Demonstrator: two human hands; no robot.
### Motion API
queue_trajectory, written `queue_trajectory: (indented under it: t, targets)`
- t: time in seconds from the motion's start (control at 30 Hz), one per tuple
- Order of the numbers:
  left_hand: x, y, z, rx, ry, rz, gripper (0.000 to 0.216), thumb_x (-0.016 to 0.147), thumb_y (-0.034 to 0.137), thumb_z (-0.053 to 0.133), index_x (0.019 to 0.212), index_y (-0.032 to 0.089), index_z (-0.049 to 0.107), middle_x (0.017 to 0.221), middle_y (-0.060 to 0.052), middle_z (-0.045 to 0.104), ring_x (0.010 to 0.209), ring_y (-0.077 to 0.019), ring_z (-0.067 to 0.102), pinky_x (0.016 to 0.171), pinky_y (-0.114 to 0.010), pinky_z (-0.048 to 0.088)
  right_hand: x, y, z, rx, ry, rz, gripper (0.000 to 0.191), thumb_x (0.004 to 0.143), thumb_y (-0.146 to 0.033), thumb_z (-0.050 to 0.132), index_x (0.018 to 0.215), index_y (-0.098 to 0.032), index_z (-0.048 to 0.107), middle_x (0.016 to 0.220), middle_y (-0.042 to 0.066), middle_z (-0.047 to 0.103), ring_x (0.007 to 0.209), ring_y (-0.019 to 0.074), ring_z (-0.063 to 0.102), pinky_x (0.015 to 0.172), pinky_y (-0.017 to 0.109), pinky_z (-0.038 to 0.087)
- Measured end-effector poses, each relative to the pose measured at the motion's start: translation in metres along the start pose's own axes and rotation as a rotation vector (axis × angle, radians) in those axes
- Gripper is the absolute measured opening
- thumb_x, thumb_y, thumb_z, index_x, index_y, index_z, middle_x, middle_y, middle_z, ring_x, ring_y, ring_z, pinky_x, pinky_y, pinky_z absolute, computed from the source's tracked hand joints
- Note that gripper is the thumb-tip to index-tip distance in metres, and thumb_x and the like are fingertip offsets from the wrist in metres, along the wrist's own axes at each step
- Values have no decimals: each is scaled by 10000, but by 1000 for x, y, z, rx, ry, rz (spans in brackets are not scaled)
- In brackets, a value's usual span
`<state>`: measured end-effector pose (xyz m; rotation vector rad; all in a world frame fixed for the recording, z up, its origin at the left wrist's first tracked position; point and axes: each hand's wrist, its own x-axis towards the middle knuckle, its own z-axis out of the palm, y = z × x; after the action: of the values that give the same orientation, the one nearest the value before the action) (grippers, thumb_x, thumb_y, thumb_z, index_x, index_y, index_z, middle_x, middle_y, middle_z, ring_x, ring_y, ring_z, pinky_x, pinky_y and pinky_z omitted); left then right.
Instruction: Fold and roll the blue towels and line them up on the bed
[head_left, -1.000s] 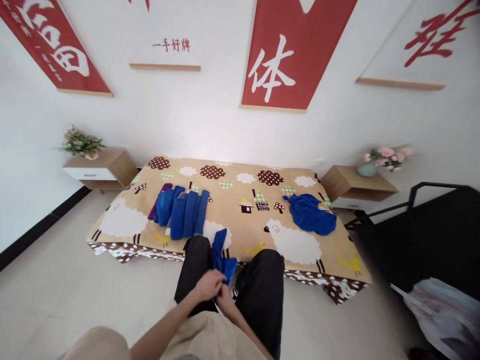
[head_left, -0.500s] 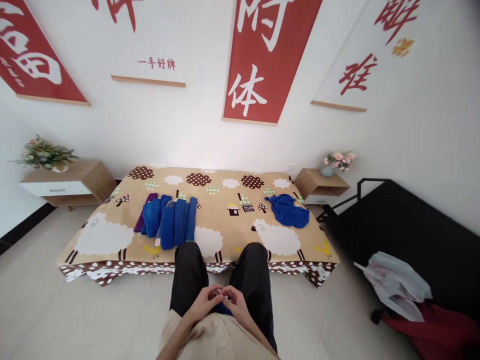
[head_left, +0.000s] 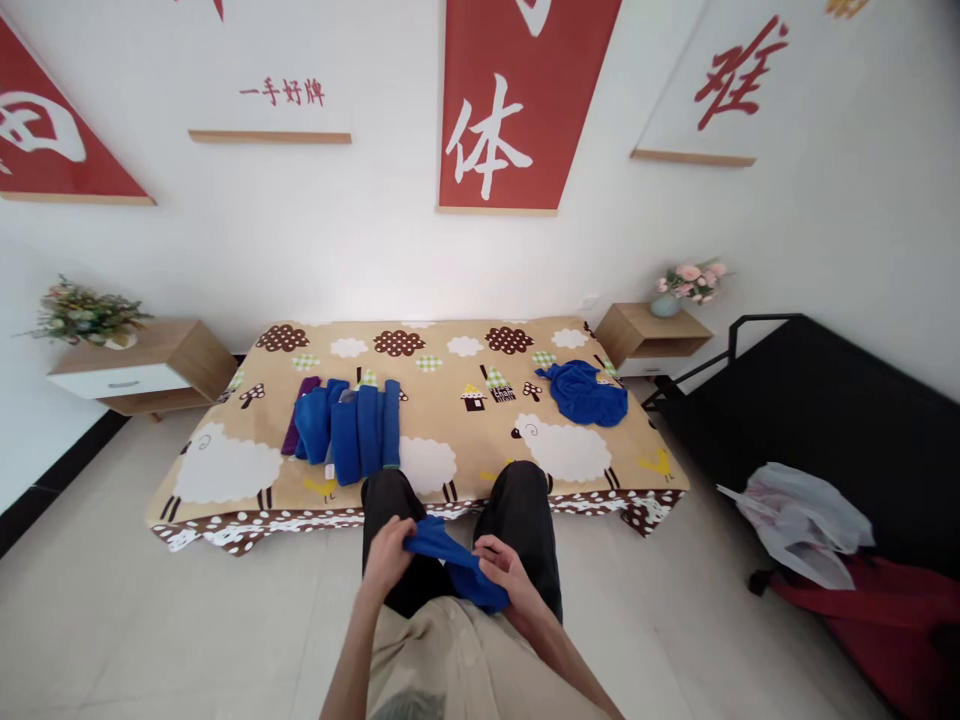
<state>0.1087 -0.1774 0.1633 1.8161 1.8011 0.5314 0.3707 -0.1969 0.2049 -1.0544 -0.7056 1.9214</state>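
Both hands were close together a moment ago, and now they have moved apart. My left hand (head_left: 388, 555) pinches one end of the blue cloth (head_left: 450, 555), with the fingers curled tight on it. My right hand (head_left: 499, 567) pinches the other end the same way. The cloth hangs between them, over my lap, near my knees. On the bed (head_left: 480, 440) lie a row of folded blue cloths (head_left: 358, 435) and, well apart, a blue pile (head_left: 585, 392).
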Motion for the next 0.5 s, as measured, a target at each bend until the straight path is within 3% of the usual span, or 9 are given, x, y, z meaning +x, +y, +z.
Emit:
queue_trajectory:
  t: [0.13,0.23,0.37,0.5]
  targets:
    - [-4,-34,-40,60,239,-127,299,761,42,500,897,199,715,942,-84,718,987,-240,656,939,-316,485,-4,-15,-9,-59,-64,15,548,604,-555,966,1007,-271,727,845,4,666,628,127,557,600,251,403]
    - [-15,-48,-72,86,439,-113,264,798,134,522,911,205,750,942,-95,753,1003,-261,667,1004,-358,477,-4,-20,-11,-319,-184,14,539,510,-470,1005,978,-327,778,811,-16,625,640,149,555,608,294,418]
    - [-32,-54,-108,169,794,-158,237,855,258,516,872,203,746,850,-98,743,980,-272,677,1058,-419,468,-5,-17,-9,-612,-330,39,369,549,-409,964,872,-457,791,861,-2,646,797,252,646,712,431,479]
    - [-43,-48,-134,162,1071,-240,193,800,385,600,753,210,668,746,-76,694,890,-274,690,977,-440,527,-3,-7,-11,-698,-370,32,234,640,-341,850,839,-448,789,824,2,671,822,273,670,792,474,471]
